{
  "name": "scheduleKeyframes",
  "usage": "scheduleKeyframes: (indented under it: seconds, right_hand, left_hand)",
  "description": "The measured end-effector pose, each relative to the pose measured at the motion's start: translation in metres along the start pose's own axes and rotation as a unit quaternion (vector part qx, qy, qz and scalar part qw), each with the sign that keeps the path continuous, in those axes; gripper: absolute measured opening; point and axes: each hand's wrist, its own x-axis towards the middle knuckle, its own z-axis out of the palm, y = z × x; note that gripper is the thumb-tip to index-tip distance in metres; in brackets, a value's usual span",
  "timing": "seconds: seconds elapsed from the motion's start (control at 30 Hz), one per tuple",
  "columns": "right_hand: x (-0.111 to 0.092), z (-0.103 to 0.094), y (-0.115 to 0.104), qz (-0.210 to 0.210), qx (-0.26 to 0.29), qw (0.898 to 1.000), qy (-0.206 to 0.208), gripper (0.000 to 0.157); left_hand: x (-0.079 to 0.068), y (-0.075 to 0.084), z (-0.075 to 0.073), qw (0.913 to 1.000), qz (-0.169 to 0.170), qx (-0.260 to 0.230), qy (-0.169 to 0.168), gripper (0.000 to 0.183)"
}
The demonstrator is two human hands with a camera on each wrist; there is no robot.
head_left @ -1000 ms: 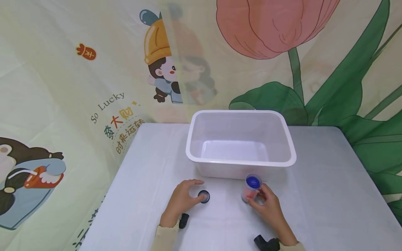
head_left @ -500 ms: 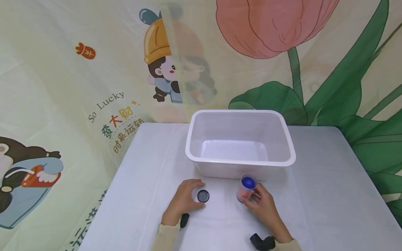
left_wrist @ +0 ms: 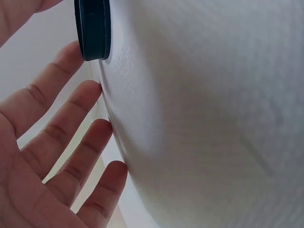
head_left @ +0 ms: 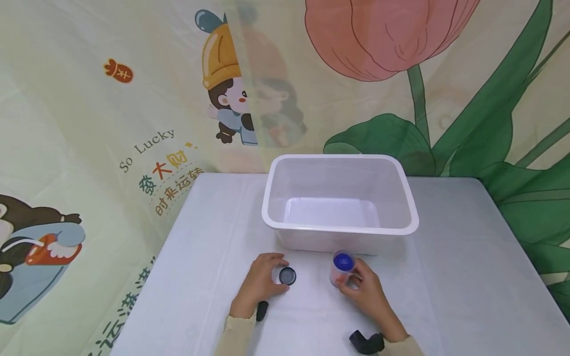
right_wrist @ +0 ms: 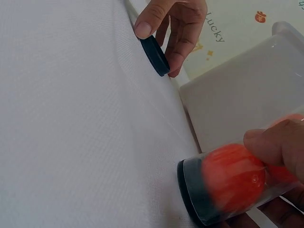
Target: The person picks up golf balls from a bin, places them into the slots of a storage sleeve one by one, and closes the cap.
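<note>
A small round black lid lies on the white-covered table. My left hand rests around it, thumb at the near edge and index finger at the far edge; the left wrist view shows that index fingertip against the lid's rim. To the right, my right hand grips a clear plastic cylinder by its side. Through its wall shows an orange-red ball, and a blue ball sits at its top. A dark band rings the cylinder's bottom, close to the cloth.
A white rectangular tub stands just behind both hands, with nothing visible inside. The white table extends to either side. A printed curtain hangs behind and to the left. Black wrist devices sit at both wrists.
My right hand has carried the cylinder leftward, closer to the lid. My left hand's thumb has shifted off the lid's top to its near edge; the lid itself has barely moved.
</note>
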Motion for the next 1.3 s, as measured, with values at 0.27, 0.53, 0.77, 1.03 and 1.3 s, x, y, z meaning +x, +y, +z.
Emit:
scheduleKeyframes:
  seconds: [0.27,0.53,0.77,1.03,1.3]
  right_hand:
    - [0.000,0.005,0.000,-0.013,-0.003,1.000,-0.001,0.054]
    - [0.001,0.008,-0.001,0.003,-0.001,1.000,-0.016,0.056]
    - [0.001,0.009,-0.002,0.002,0.002,1.000,-0.021,0.056]
    - [-0.001,0.008,0.000,0.012,0.009,1.000,-0.016,0.059]
    - [-0.001,0.009,0.002,-0.006,0.000,1.000,-0.010,0.059]
  left_hand:
    - [-0.001,-0.001,-0.001,0.9999,0.009,0.006,0.010,0.045]
    - [-0.001,0.017,-0.019,0.9989,0.027,-0.002,0.039,0.048]
    - [0.000,0.040,-0.040,0.9980,0.033,-0.022,0.048,0.048]
    - [0.005,0.062,-0.052,0.9931,0.091,-0.031,0.067,0.048]
    - [0.012,0.078,-0.052,0.9840,0.151,-0.037,0.087,0.049]
